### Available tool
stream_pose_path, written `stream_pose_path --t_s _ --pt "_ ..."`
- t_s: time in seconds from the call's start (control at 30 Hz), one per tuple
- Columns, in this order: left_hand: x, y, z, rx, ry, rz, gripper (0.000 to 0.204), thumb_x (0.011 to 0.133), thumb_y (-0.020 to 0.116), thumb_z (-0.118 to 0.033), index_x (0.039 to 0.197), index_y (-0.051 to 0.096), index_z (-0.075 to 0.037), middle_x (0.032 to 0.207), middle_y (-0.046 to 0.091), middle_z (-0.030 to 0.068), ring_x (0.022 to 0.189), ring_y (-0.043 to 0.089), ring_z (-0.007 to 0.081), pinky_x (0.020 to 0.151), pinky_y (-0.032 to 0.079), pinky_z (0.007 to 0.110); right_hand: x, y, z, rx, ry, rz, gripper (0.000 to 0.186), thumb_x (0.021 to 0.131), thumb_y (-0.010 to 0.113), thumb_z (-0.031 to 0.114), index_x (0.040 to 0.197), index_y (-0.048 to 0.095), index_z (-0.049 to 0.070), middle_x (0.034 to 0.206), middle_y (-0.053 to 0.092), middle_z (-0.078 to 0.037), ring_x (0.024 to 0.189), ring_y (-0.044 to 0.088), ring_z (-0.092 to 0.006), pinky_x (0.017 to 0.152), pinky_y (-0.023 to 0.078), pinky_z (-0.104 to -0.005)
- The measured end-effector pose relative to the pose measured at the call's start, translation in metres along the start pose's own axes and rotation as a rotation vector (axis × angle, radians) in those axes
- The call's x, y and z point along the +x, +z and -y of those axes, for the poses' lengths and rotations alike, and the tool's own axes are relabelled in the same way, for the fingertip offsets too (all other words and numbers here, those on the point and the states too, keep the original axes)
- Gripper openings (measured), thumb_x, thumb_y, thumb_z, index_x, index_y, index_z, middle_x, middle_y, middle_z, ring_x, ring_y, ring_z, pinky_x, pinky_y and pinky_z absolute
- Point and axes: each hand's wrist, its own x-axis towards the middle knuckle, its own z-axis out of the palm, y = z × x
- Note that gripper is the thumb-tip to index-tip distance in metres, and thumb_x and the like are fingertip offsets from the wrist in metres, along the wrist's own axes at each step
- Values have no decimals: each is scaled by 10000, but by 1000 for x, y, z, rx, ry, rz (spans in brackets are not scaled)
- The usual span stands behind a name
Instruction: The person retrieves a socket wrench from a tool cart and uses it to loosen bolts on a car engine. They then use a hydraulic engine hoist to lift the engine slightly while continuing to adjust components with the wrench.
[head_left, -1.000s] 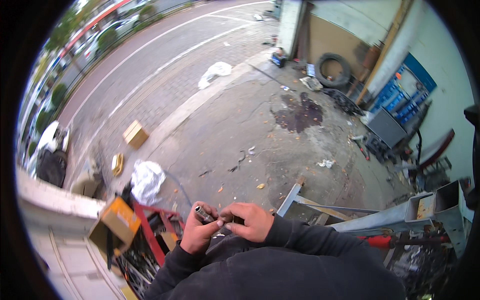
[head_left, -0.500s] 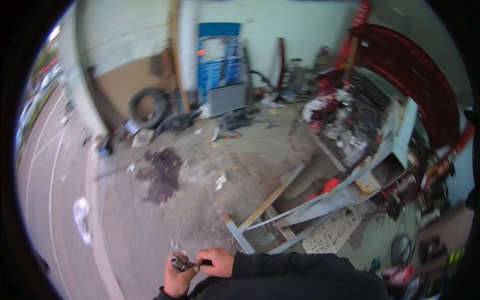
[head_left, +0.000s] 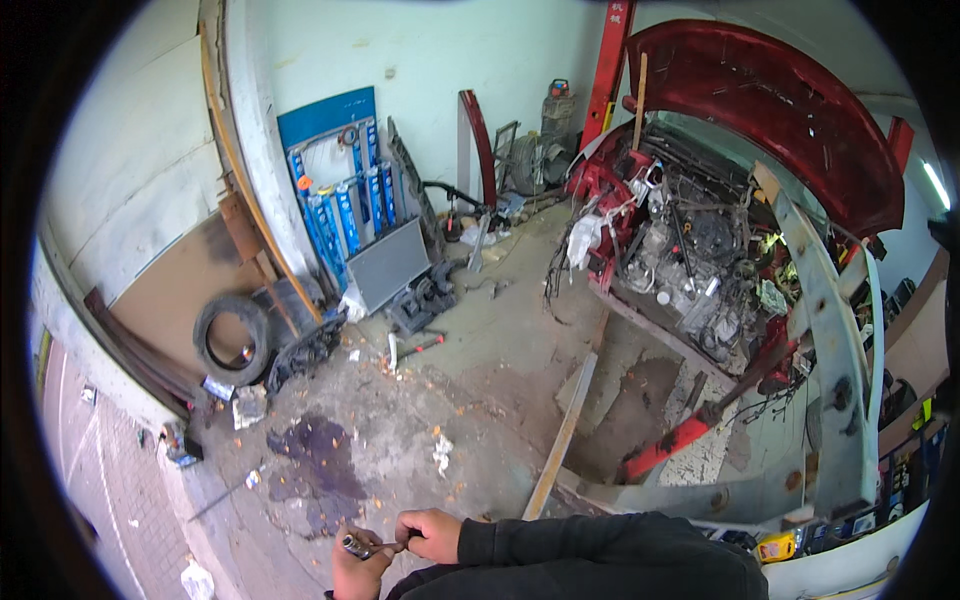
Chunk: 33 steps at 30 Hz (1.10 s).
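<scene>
Low in the view, my left hand (head_left: 358,577) is closed around a chrome socket wrench (head_left: 357,547) whose round, hollow end points up past the fingers. A thin shaft runs from it toward my right hand (head_left: 433,536), whose thumb and fingers pinch the far end. Both hands are close together in front of my dark sleeves. Beyond them, on the right, a red car (head_left: 690,250) stands with its hood (head_left: 770,110) raised and its engine bay exposed.
A pale metal frame (head_left: 835,400) curves along the right, with a red bar (head_left: 675,450) beside it. A rusty angle bar (head_left: 565,435) lies ahead. Leftward are a dark floor stain (head_left: 318,465), a tire (head_left: 207,345), a radiator (head_left: 390,268) and a blue rack (head_left: 325,215).
My view has turned, so the tire and blue rack sit further left and lower, and more of the engine bay shows. Both hands keep the same hold on the wrench.
</scene>
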Motion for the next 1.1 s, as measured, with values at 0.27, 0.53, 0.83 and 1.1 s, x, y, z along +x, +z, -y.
stream_pose_path --t_s 0.27,0.53,0.83,1.1 --pt "249 -29 -35 -1 -96 123 164 965 637 0 1005 502 -84 811 591 56 599 593 165 547 495 332 128 -144 -49 -236 110 -227 303 861 684 99 1156 654 37 964 713 -159 904 719 -318 806 568 -433" --pt "518 40 -58 251 -316 553 121 1039 647 -119 1002 564 -41 750 598 57 600 583 160 541 471 327 144 -271 -142 -258 393 -709 330 1016 645 133 1324 643 14 1127 753 -127 896 750 -223 806 603 -384" --pt "721 265 -59 475 -206 801 171 994 721 -123 956 589 -22 705 589 33 603 586 128 551 461 313 114 -447 -175 24 768 -956 432 981 690 297 1302 697 7 1112 775 -211 957 760 -382 853 589 -474" --pt "831 434 -76 407 -291 739 161 1006 703 -139 955 601 -26 688 607 44 592 602 145 540 482 322 169 -753 -61 -689 280 -906 323 949 674 191 1209 711 3 1036 738 -242 969 717 -429 850 579 -486"
